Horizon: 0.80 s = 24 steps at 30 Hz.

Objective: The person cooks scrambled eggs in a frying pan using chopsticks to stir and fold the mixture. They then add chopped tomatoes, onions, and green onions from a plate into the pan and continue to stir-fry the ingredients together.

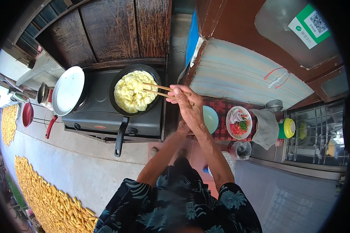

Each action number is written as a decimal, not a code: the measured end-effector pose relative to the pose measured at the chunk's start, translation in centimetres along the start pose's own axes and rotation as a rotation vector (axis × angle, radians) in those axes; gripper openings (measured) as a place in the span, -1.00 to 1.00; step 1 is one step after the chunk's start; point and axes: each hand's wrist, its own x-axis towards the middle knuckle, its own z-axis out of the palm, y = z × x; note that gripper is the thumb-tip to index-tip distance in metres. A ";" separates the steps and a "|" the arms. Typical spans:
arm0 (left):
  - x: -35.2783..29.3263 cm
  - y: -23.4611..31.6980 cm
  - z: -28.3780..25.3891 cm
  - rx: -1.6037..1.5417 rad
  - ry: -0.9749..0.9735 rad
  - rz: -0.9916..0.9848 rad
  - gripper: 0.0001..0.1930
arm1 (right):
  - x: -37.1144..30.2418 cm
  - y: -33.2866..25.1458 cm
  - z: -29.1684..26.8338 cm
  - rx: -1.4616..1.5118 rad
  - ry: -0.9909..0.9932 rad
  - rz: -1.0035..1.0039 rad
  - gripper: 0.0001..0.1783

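My right hand [188,105] is closed around a pair of wooden chopsticks [159,86]. Their tips reach into fluffy yellow scrambled egg [134,92] in a black frying pan [113,99]. The pan sits on the right side of a dark gas stove [97,112], its black handle [121,136] pointing toward me. My left hand [184,127] is partly behind my right forearm, close to a pale green bowl [211,119]. Its fingers are hidden, so whether it touches the bowl cannot be made out.
Left on the stove is a white pan [69,91] with a red handle. To the right, a plate [239,134] holds chopped red and green vegetables, beside a grey cloth [265,128] and a yellow-green container [287,128]. A wooden board [105,33] stands behind the stove. Corn cobs [52,202] cover ground at left.
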 end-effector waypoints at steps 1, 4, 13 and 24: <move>-0.2 -0.5 0.4 0.258 0.070 0.042 -0.48 | 0.1 -0.2 -0.7 -0.009 -0.002 0.014 -0.60; -3.0 0.4 5.0 0.674 0.368 -0.026 -0.53 | 0.6 -0.2 -2.6 -0.009 0.013 0.029 -0.63; -21.6 12.4 9.4 0.067 0.276 0.136 -0.38 | 3.0 -0.7 -2.7 0.013 -0.062 0.033 -0.60; -28.8 27.1 14.1 0.769 0.682 0.618 -0.36 | 1.3 6.8 1.8 -0.214 -0.423 0.052 -0.73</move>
